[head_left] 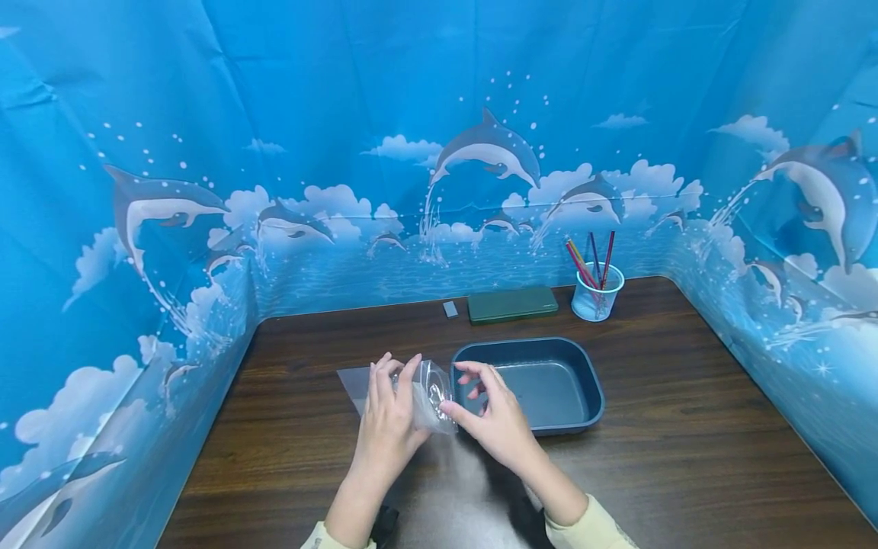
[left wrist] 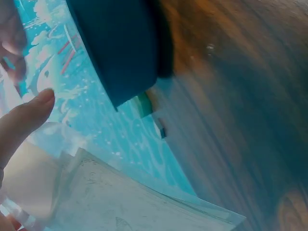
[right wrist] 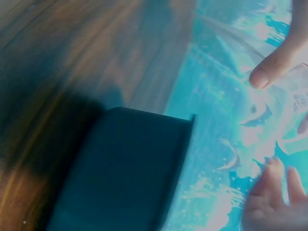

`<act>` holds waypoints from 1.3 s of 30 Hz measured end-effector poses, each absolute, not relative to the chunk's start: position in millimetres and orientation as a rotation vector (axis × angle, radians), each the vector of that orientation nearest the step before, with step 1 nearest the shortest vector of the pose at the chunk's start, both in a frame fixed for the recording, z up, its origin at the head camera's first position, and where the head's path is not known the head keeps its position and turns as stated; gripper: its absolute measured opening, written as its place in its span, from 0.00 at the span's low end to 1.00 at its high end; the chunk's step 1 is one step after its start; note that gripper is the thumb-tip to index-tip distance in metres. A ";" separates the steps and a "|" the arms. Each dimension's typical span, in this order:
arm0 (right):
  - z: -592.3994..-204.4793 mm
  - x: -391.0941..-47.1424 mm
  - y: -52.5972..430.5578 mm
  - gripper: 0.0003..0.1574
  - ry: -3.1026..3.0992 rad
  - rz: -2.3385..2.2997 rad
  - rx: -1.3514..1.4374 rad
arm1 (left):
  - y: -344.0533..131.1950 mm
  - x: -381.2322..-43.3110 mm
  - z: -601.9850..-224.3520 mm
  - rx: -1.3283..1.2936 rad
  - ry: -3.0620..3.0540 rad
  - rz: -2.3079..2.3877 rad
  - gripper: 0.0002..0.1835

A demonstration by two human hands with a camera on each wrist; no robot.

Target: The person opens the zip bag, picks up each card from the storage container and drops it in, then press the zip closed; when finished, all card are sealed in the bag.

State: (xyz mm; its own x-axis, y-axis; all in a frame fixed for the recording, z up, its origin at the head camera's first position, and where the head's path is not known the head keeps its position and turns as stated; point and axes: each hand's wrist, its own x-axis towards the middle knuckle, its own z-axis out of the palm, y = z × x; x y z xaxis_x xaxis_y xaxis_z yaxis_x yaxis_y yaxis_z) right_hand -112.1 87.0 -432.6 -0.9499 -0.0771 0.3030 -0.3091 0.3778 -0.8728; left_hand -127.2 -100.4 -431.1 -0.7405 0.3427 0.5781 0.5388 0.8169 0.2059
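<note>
My left hand [head_left: 387,415] grips a clear plastic bag [head_left: 432,393], holding it up over the table just left of the dark blue tray [head_left: 583,415]. A pale, flat, sheet-like piece shows at the bag in the left wrist view, with faint markings on it. On the other side, my right hand [head_left: 501,419] is at the end of the bag nearest the tray. Its thumb overlaps the bag's edge in the head view, while the fingers stand apart from the thumb over the tray's left rim. Nothing shows inside the tray.
Behind the tray lie a dark green case [head_left: 513,305] and a small grey block [head_left: 450,309]. A light blue mesh cup [head_left: 597,301] with several coloured pencils stands at the back right. Blue dolphin-print cloth [head_left: 384,175] walls in the brown wooden table [head_left: 288,435] at its back and sides.
</note>
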 end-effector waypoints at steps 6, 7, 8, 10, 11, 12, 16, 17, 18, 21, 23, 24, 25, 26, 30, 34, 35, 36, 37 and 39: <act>-423.9 -102.9 88.6 0.51 -2.509 1.751 0.513 | -92.6 -122.4 -419.8 -0.637 -2.359 -0.619 0.63; -421.5 -101.5 88.8 0.50 -2.497 1.759 0.521 | -91.4 -121.7 -417.5 -0.636 -2.345 -0.628 0.64; -419.0 -100.5 89.2 0.49 -2.481 1.761 0.526 | -90.4 -120.7 -415.2 -0.635 -2.337 -0.638 0.66; -414.2 -99.4 90.7 0.42 -2.449 1.773 0.527 | -88.7 -119.3 -410.7 -0.646 -2.311 -0.663 0.68; -411.5 -98.5 91.7 0.38 -2.438 1.779 0.523 | -87.7 -118.9 -408.3 -0.655 -2.291 -0.674 0.67; -408.9 -97.7 92.7 0.34 -2.419 1.775 0.524 | -87.0 -118.4 -405.8 -0.667 -2.269 -0.687 0.67; -387.4 -90.1 97.1 0.20 -2.304 1.756 0.535 | -84.7 -115.0 -392.7 -0.731 -2.144 -0.738 0.65; -380.7 -87.6 98.2 0.18 -2.266 1.740 0.531 | -84.3 -113.5 -388.6 -0.747 -2.112 -0.751 0.64; -374.4 -85.6 99.7 0.16 -2.223 1.722 0.535 | -84.2 -111.6 -384.3 -0.759 -2.088 -0.767 0.64; -359.7 -81.1 105.9 0.14 -2.117 1.728 0.526 | -83.7 -105.2 -372.2 -0.783 -2.023 -0.860 0.54; -358.1 -81.4 111.5 0.12 -2.055 1.760 0.517 | -82.7 -100.8 -364.5 -0.782 -1.977 -0.972 0.44; -358.5 -82.0 114.5 0.12 -2.029 1.782 0.513 | -81.9 -98.0 -360.6 -0.781 -1.964 -1.051 0.39; -359.7 -82.8 117.4 0.12 -2.009 1.809 0.509 | -80.8 -95.4 -356.7 -0.781 -1.954 -1.144 0.33; -360.9 -83.3 120.1 0.12 -1.996 1.832 0.507 | -79.3 -92.4 -352.5 -0.777 -1.951 -1.250 0.28; -366.0 -82.0 127.9 0.11 -2.008 1.875 0.501 | -71.8 -79.5 -337.6 -0.736 -1.992 -1.723 0.16; -369.1 -78.3 129.9 0.11 -2.034 1.932 0.525 | -65.6 -72.2 -330.5 -0.653 -2.023 -1.979 0.08; -370.0 -78.1 129.9 0.11 -2.026 1.959 0.548 | -64.6 -72.1 -330.9 -0.648 -2.026 -1.980 0.07; -370.8 -78.1 129.7 0.11 -2.021 1.972 0.574 | -63.5 -72.0 -330.8 -0.644 -2.026 -1.988 0.06; -371.3 -78.1 129.0 0.10 -2.011 1.990 0.597 | -62.6 -72.2 -331.5 -0.643 -2.032 -1.977 0.05; -372.4 -77.9 127.4 0.09 -2.007 2.006 0.618 | -61.1 -72.8 -335.1 -0.651 -2.030 -1.958 0.05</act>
